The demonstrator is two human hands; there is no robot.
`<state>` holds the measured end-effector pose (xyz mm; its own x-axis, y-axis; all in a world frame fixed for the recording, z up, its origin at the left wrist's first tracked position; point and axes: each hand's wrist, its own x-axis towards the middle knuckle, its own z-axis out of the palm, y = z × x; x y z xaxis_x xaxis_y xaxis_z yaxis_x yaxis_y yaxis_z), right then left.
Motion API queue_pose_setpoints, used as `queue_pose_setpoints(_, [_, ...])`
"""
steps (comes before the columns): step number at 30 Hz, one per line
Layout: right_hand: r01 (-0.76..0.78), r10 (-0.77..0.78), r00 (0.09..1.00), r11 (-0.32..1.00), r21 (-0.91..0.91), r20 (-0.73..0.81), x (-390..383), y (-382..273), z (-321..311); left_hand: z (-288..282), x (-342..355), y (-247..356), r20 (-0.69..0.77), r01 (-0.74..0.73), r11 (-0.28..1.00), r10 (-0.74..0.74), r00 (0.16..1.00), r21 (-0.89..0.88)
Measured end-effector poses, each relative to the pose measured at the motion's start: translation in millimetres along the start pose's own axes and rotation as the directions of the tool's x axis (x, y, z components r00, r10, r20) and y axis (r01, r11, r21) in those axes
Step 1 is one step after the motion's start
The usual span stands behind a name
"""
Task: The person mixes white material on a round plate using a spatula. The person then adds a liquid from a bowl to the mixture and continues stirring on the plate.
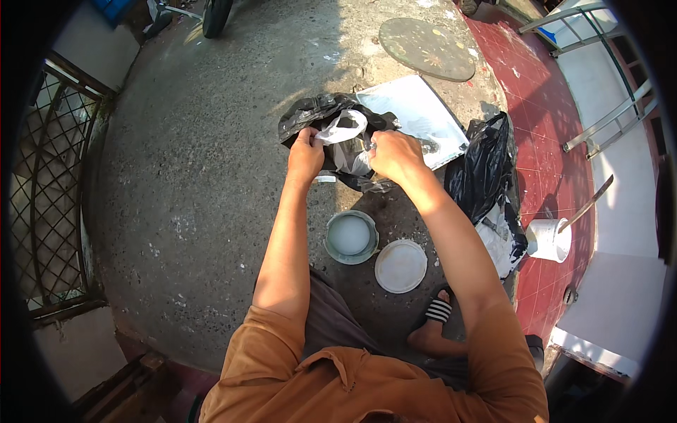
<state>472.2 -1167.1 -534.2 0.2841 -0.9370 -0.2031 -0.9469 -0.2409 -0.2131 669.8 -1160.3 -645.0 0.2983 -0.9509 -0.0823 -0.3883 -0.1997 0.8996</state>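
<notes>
A crumpled black plastic bag lies on the concrete, with a white plastic bag and some translucent plastic inside its opening. My left hand pinches the white bag at the left of the opening. My right hand is closed on plastic at the right side; the exact piece under its fingers is partly hidden. Nearer me stand a round tub with pale contents and, beside it, a round white lid.
A white-smeared board adjoins the bag, with a round slab beyond. At right are another black bag, red tiled edging, a white bucket with a stick and metal railings. A grille borders the left.
</notes>
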Motion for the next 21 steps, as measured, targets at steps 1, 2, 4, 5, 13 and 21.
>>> queue_pose_setpoints(1, [0.002, -0.002, 1.000, 1.000, -0.001, -0.005, 11, 1, 12, -3, 0, 1, -0.003, -0.004, 1.000, 0.004, 1.000, -0.001])
queue_pose_setpoints(2, [-0.018, 0.018, 1.000, 0.999, -0.030, -0.014, 22, 2, 25, -7, 0, 1, 0.050, 0.009, 1.000, -0.008, 0.999, -0.021])
queue_pose_setpoints(4, [-0.098, 0.104, 0.992, 0.993, -0.068, 0.077, 34, 5, 34, -14, -3, 5, 0.099, 0.009, 1.000, -0.008, 0.995, -0.009])
queue_pose_setpoints(5, [-0.101, 0.107, 0.991, 0.992, -0.071, 0.077, 34, 11, 38, -16, -5, 8, 0.102, 0.009, 1.000, -0.007, 0.995, -0.013])
queue_pose_setpoints(13, [-0.267, 0.263, 0.950, 0.964, 0.004, 0.171, 27, 30, 69, -23, -6, 6, 0.134, -0.098, 0.995, 0.100, 0.986, -0.021])
queue_pose_setpoints(21, [-0.165, 0.165, 0.986, 0.978, 0.130, 0.009, 23, 5, 50, -18, 6, 11, 0.039, -0.008, 0.988, 0.015, 0.999, -0.157])
